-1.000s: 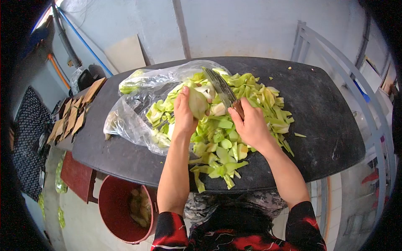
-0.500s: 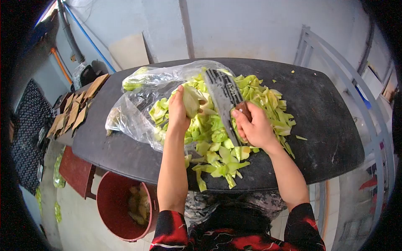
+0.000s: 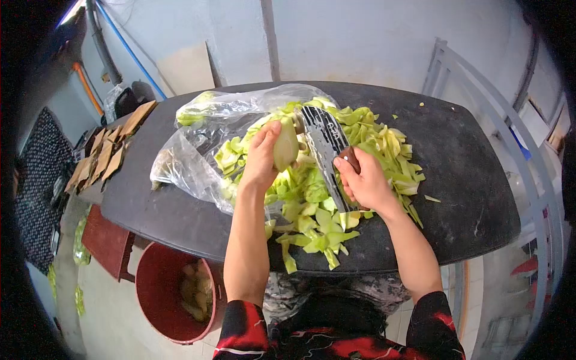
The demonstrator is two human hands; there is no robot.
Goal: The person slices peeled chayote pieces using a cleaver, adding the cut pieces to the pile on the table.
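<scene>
My left hand (image 3: pixel 262 155) is closed around a pale green, rounded piece of produce (image 3: pixel 286 147), whose exact kind I cannot make out. My right hand (image 3: pixel 363 179) grips the brown handle of a cleaver (image 3: pixel 324 141). Its broad blade has dark streaks and pale lettering, and it stands tilted just right of the produce. Whether the edge touches the produce is unclear. Under both hands lies a heap of light green slices (image 3: pixel 312 186), spread across the table and partly over a clear plastic bag (image 3: pixel 186 165).
The dark table (image 3: pixel 468 180) has rounded edges. Below its front left stands a red bucket (image 3: pixel 150 288) with pale pieces inside, beside a red stool (image 3: pixel 105 240). Cardboard pieces (image 3: pixel 111 153) lie at the left. A grey metal rail (image 3: pixel 498 102) runs along the right.
My left hand has shifted slightly right and tilted the produce. The cleaver blade has turned, so more of its dark face and lettering shows.
</scene>
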